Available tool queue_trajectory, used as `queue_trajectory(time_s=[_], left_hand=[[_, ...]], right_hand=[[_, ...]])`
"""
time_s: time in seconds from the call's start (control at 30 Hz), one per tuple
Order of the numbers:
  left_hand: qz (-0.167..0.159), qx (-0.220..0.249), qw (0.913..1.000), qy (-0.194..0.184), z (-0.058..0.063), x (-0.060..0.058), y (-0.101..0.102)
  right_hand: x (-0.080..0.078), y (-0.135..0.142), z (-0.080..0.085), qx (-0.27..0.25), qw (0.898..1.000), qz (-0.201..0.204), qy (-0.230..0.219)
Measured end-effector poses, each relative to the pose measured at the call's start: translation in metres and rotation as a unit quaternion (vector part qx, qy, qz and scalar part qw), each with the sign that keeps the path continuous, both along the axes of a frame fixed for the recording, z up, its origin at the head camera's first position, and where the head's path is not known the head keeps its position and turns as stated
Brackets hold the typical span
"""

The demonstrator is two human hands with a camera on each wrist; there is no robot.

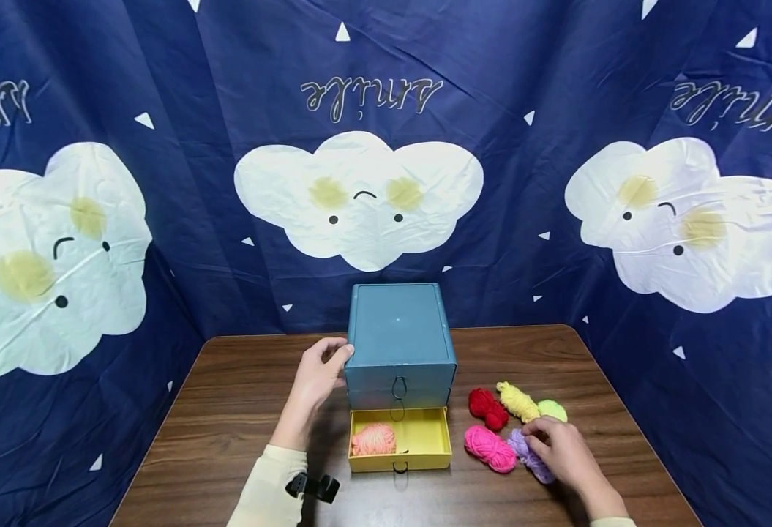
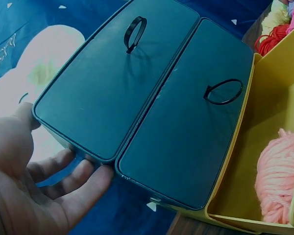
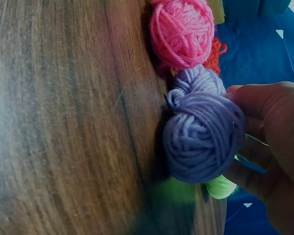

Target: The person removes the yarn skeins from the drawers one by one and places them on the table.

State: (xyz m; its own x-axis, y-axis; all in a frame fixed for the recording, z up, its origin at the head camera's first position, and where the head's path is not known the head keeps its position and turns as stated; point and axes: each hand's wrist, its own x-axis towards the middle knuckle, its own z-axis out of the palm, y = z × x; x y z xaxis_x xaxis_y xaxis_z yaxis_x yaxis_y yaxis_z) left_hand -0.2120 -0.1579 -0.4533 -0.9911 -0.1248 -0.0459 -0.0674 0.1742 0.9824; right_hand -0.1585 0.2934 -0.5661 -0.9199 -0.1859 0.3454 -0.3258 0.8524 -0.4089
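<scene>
A blue drawer box (image 1: 399,326) stands at the table's middle, its bottom yellow drawer (image 1: 425,460) pulled out. Inside the drawer's left part lies a peach-pink yarn skein (image 1: 374,439). My left hand (image 1: 320,373) rests on the box's left side near the front corner; in the left wrist view its thumb and fingertips touch the side edge. To the right of the drawer, my right hand (image 1: 560,448) holds a purple yarn skein (image 3: 203,137) between thumb and fingers, fingertips partly hidden behind it. The skein is among the other skeins.
Beside the purple skein lie a hot-pink skein (image 1: 489,448), a red skein (image 1: 487,408), a yellow skein (image 1: 517,401) and a light green one (image 1: 552,410). Black loop pulls (image 2: 135,34) stick out from the drawer fronts. A blue cloud-printed curtain (image 1: 504,293) surrounds the wooden table (image 1: 227,410).
</scene>
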Motion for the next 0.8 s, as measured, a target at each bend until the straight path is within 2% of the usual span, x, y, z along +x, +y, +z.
queue_trajectory(time_s=[0.3, 0.8], left_hand=[[0.001, -0.001, 1.0, 0.001, -0.001, 0.0, 0.0], [0.005, 0.001, 1.0, -0.001, -0.001, 0.0, 0.001]], right_hand=[[-0.004, -0.001, 0.009, -0.016, 1.0, 0.022, 0.013], [-0.005, -0.023, 0.033, -0.025, 0.994, 0.071, 0.084]])
